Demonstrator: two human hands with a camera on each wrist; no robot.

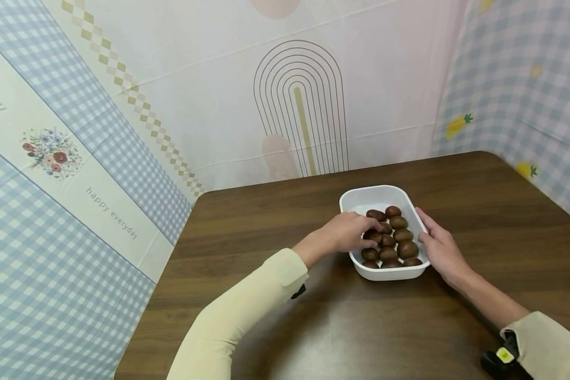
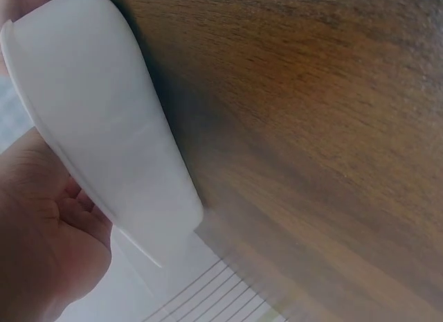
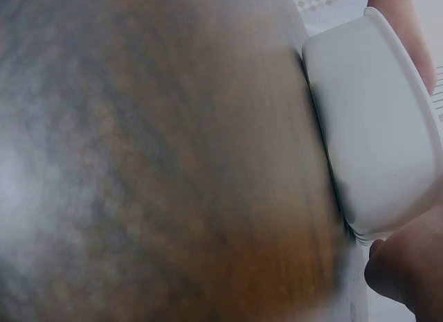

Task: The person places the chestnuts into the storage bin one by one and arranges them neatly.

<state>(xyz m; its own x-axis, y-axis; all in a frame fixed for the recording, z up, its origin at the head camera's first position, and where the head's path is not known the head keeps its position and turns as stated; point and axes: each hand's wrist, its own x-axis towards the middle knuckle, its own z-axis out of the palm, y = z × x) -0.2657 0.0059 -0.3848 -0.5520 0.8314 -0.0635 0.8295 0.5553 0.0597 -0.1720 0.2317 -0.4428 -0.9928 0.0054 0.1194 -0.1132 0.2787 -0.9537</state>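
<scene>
A white rectangular tub (image 1: 368, 194) stands on the wooden table toward the right in the head view. Several smooth brown, egg-shaped fruits (image 1: 407, 249) lie in rows inside it. My left hand (image 1: 349, 232) reaches over the tub's left rim, its thumb and fingers bent around one brown fruit (image 1: 372, 236) among the others. In the left wrist view the rim hides those fingertips. At the opposite side, my right hand (image 1: 442, 250) holds the tub, thumb at the rim and fingers along the outer wall. Only the tub's outer wall (image 3: 374, 128) shows in the right wrist view.
The brown wooden table (image 1: 247, 237) extends around the tub. Behind it hangs a pale printed cloth (image 1: 209, 105), with blue checked cloth (image 1: 133, 148) at the left and more checked cloth (image 1: 518, 95) at the right.
</scene>
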